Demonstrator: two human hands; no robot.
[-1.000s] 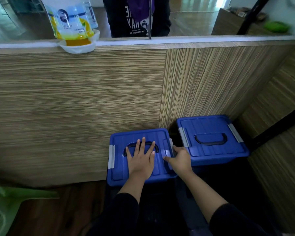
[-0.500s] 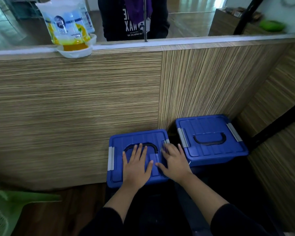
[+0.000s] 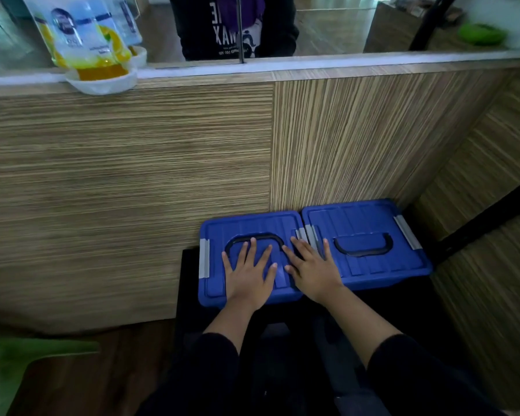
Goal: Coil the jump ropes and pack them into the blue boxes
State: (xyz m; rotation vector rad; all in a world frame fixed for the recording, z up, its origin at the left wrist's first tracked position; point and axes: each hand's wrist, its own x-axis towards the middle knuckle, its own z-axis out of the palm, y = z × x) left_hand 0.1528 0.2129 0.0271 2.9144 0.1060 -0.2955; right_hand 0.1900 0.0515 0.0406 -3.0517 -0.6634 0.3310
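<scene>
Two blue boxes with shut lids stand side by side against a wooden panel. On the left blue box [image 3: 216,232], my left hand [image 3: 249,273] lies flat on the lid with fingers spread, fingertips at its black handle [image 3: 254,237]. My right hand [image 3: 312,271] lies flat across the seam between the left box and the right blue box [image 3: 373,220], over the grey latches there. The right box's black handle [image 3: 364,247] lies folded down. No jump rope shows.
A striped wooden wall [image 3: 132,190] rises behind the boxes and wraps round on the right. A bag of yellow liquid [image 3: 84,40] sits in a white bowl on the ledge above. A person in a dark shirt [image 3: 234,25] stands beyond. A green plastic thing [image 3: 9,361] lies lower left.
My right hand moved from the left box's right latch onto the lids and lies flat. The two boxes now stand closer together, touching. My left hand stays flat on the left lid.
</scene>
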